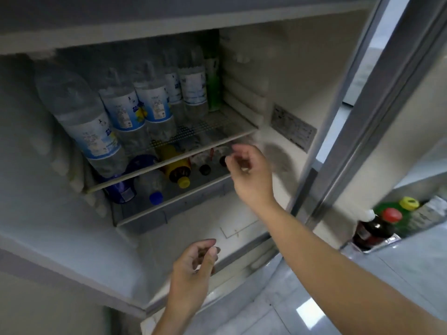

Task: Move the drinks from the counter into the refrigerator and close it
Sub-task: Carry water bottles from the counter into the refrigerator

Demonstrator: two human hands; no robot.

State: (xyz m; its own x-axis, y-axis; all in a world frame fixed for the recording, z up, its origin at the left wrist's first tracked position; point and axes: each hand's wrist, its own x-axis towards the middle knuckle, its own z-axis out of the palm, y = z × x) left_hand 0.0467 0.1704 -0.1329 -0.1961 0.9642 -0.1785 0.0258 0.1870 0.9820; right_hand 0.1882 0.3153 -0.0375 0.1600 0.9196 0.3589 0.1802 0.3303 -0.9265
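The refrigerator (285, 76) stands open in front of me. Several water bottles (125, 110) with blue and white labels stand on its wire shelf (217, 126). On the lower shelf lie a yellow-capped bottle (177, 169), a blue-capped bottle (152, 184), a dark blue bottle (121, 187) and two dark-capped bottles (205, 165). My right hand (249, 172) hovers just in front of the lower shelf's right end, fingers loosely curled, holding nothing. My left hand (193, 267) hangs lower, in front of the fridge floor, fingers also loosely curled and empty.
The open fridge door (387, 117) stands at the right. Its door rack (382, 240) holds a dark bottle with a white cap (370, 228), a red-capped bottle (391, 216) and a green bottle with a yellow cap (408, 204). Pale tiled floor (302, 298) lies below.
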